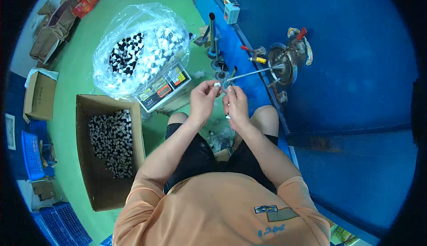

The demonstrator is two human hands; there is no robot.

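My left hand [203, 100] pinches a small white piece [217, 84] between thumb and fingertips, in front of my lap. Close beside it, my right hand [236, 106] is closed, its fingertips nearly meeting the left ones. Something slim with a white part [228, 117] shows under the right palm; its kind is too small to tell. Just beyond both hands, a thin metal rod [251, 73] runs from a round metal fixture [283, 64] on the blue bench to a spot near my fingertips.
A cardboard box [83, 152] of small dark and white pieces stands at my left. Behind it, a clear plastic bag [101, 75] of black and white pieces rests on a scale [165, 87]. The blue bench [347, 86] lies to my right, with a switch box [231, 13] at its edge.
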